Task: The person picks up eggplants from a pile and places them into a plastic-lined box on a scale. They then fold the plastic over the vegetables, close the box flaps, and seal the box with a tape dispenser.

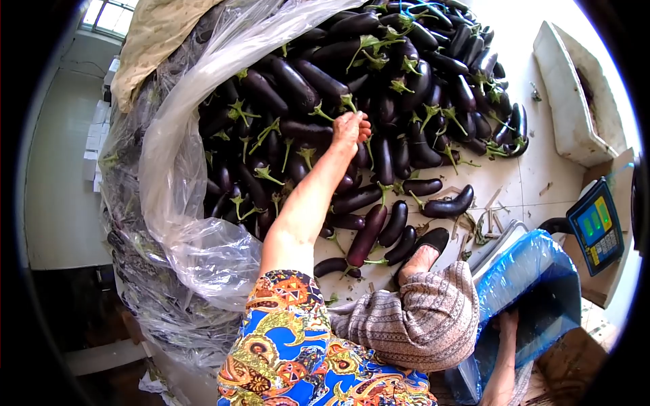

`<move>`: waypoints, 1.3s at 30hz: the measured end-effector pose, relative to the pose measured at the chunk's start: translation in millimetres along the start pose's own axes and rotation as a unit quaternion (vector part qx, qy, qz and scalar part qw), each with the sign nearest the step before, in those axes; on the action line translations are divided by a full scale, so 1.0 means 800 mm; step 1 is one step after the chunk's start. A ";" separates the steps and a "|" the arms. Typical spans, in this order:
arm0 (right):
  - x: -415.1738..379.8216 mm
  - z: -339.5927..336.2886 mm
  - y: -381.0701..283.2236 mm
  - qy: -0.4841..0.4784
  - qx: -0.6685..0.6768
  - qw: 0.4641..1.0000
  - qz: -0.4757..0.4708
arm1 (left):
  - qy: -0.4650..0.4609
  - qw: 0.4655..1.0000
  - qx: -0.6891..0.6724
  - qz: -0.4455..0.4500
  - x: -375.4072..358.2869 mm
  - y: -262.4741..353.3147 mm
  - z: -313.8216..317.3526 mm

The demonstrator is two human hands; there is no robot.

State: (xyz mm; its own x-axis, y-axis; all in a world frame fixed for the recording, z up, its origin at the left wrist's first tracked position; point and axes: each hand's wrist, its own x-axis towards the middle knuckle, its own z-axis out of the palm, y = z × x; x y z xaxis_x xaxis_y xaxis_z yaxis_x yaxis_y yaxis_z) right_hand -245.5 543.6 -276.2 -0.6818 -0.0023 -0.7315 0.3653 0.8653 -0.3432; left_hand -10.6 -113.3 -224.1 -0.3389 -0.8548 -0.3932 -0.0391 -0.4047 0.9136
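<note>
My left hand [351, 128] reaches into a big heap of dark purple eggplants. Its fingers are closed at the green stem of one eggplant [321, 80], which still lies among the others. Lower right, my right hand [508, 322] is down inside a bin lined with a blue plastic bag [535, 264]. The dark inside of the bin hides its fingers, so what it holds cannot be seen. Between my hands, a few loose eggplants, such as a reddish-purple one [367, 235], lie on the floor near my shoe [433, 240].
Clear plastic sheeting [179, 135] wraps the heap's left side, with a tan cloth [152, 40] above it. At right stand a dirty white foam box [569, 95] and a digital scale display [597, 225]. Dry leaf scraps [484, 227] litter the tiles.
</note>
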 end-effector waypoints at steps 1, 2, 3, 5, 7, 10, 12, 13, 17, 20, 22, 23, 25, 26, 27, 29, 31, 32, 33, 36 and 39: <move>0.000 0.002 0.003 0.001 0.007 1.000 0.000 | -0.015 1.000 -0.006 -0.017 -0.013 -0.012 0.004; 0.003 0.004 0.003 0.001 0.007 1.000 0.008 | -0.028 0.999 -0.012 -0.032 -0.032 -0.024 0.004; 0.005 0.005 0.002 0.002 0.009 1.000 0.016 | -0.036 0.997 0.021 -0.060 -0.056 -0.035 0.007; 0.006 0.003 0.004 -0.001 0.004 1.000 0.025 | -0.072 0.979 0.147 -0.119 -0.098 -0.049 0.012; 0.007 0.000 0.003 -0.015 -0.012 1.000 0.023 | -0.117 0.923 0.360 -0.075 -0.126 -0.038 0.008; 0.007 0.001 0.012 -0.001 0.021 1.000 0.018 | -0.058 0.951 0.303 0.024 -0.122 -0.032 -0.026; 0.004 0.004 0.013 0.007 0.017 1.000 0.012 | 0.023 0.949 0.304 0.082 -0.117 -0.004 -0.048; 0.002 0.006 0.011 0.011 0.015 1.000 0.009 | 0.074 0.881 0.423 0.199 -0.108 0.005 -0.068; -0.006 0.009 0.012 0.016 0.029 0.999 -0.033 | 0.165 0.612 0.663 0.398 -0.089 0.055 -0.121; 0.000 0.009 0.018 0.011 0.016 0.999 -0.035 | 0.122 0.439 0.789 0.411 -0.067 0.065 -0.155; 0.001 0.007 0.014 0.007 -0.001 1.000 -0.015 | 0.134 0.442 0.798 0.386 -0.055 0.064 -0.148; 0.001 0.007 0.017 0.005 0.007 1.000 -0.021 | 0.128 0.426 0.806 0.391 -0.052 0.061 -0.144; 0.003 0.009 0.022 -0.001 0.026 0.999 -0.036 | 0.108 0.410 0.802 0.420 -0.052 0.063 -0.140; 0.004 0.009 0.027 0.005 0.036 0.999 -0.038 | 0.080 0.412 0.799 0.430 -0.054 0.063 -0.141; 0.007 0.011 0.034 0.010 0.044 0.998 -0.039 | 0.052 0.413 0.796 0.439 -0.062 0.067 -0.139; 0.011 0.014 0.039 0.013 0.046 0.998 -0.029 | -0.022 0.433 0.805 0.405 -0.085 0.072 -0.133; 0.014 0.014 0.035 0.015 0.032 0.999 -0.008 | -0.104 0.453 0.829 0.310 -0.112 0.070 -0.121; 0.012 0.015 0.031 0.022 0.027 0.999 -0.005 | -0.136 0.474 0.829 0.265 -0.130 0.070 -0.116; 0.006 0.015 0.022 0.028 0.022 0.999 -0.001 | -0.129 0.514 0.807 0.260 -0.135 0.061 -0.124; 0.006 0.015 0.019 0.034 0.013 0.999 0.000 | -0.103 0.659 0.719 0.192 -0.142 0.032 -0.152; 0.014 0.014 0.034 0.019 0.033 0.999 -0.023 | -0.138 0.735 0.652 0.125 -0.165 0.011 -0.143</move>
State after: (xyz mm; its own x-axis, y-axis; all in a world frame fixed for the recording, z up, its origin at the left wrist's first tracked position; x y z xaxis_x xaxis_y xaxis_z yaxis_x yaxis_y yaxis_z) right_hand -235.9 561.1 -300.2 -0.7224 -0.0206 -0.6911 0.3733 0.8298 -0.4149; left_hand 141.4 -41.6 -176.3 -0.6592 -0.6782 -0.3247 -0.7501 0.5627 0.3475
